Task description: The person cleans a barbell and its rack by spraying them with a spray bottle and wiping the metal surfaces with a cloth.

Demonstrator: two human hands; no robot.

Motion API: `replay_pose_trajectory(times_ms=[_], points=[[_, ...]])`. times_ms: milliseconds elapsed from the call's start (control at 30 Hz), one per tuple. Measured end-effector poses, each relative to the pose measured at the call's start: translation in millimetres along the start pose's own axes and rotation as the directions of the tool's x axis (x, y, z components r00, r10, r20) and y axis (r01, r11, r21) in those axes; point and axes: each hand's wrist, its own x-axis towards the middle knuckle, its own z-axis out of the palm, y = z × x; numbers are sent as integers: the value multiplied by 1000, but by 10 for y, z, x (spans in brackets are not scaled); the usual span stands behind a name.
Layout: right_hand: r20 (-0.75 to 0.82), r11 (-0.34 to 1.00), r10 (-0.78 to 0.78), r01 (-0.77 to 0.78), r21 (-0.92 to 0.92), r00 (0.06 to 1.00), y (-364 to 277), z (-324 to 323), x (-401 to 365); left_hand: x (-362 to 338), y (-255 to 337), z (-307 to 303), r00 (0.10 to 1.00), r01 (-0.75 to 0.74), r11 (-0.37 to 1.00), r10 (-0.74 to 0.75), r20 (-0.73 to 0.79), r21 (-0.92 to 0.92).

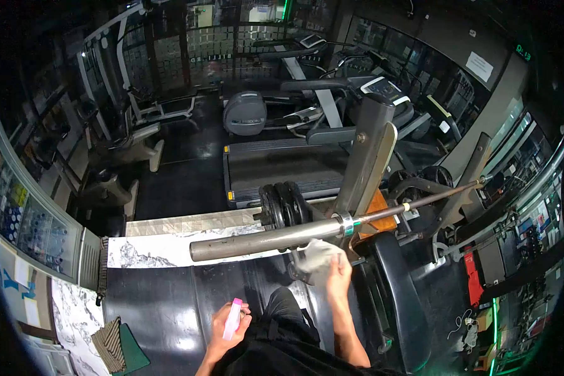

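Note:
My left hand (pixel 223 324) is wrapped round a small whitish-pink bottle with a pink top (pixel 234 318), held upright in front of my body. My right hand (pixel 339 279) grips a pale cloth (pixel 319 255), which hangs right at the underside of the barbell's thick end (pixel 266 239). That barbell rests across a rack, its near end pointing left and its thin bar running away to the right. A shiny collar (pixel 343 224) sits where the thick end meets the bar. Part of the cloth overlaps the bar's lower edge in this view.
The rack's upright post (pixel 368 150) rises just beyond the collar. Black weight plates (pixel 283 205) hang behind the bar. A padded bench (pixel 396 294) stands at my right. Farther back is a treadmill (pixel 288 166). Folded mats (pixel 120 348) lie at the lower left, below a drinks fridge (pixel 28 219).

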Motion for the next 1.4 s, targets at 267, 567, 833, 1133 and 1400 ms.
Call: replay_pose_trajectory(times_ms=[267,567,833,1133,1400], points=[[-181,693,-687,559,-456,704,-734,49,242,101,-48,150,999,31,998,-29,26,-61],[294,256,59,270,-928,954,-839,158,1352,297,158,483,1000,-18,999,18,-4,42],[553,301,129,498,-813,823,-782,85,1474,347,244,979,999,-40,999,41,-30,27],[561,530,-463,722,-445,686,-186,-517,596,397,307,1347,990,-63,997,58,-130,-35],[314,821,409,-496,284,857,1263,-472,436,169,285,1572,982,-18,999,26,-189,43]])
